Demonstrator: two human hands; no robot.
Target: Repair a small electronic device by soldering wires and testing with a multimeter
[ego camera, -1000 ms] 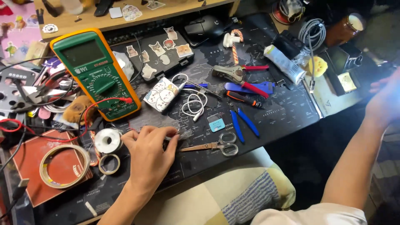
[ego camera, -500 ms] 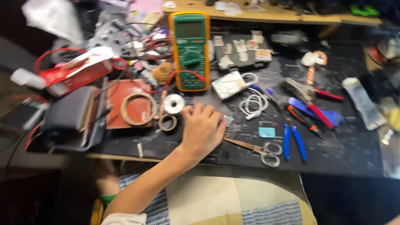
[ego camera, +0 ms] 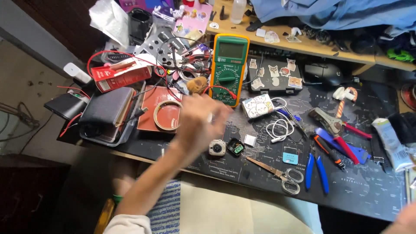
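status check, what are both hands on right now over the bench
Left hand blurred above mat, fingers open, holding nothing visible. Right hand barely in frame at lower right corner. Nearest: tape roll, small square module; multimeter beyond.

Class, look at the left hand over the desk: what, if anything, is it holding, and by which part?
It cannot be told: the left hand is blurred above the desk mat, beside the tape roll; no held thing shows.
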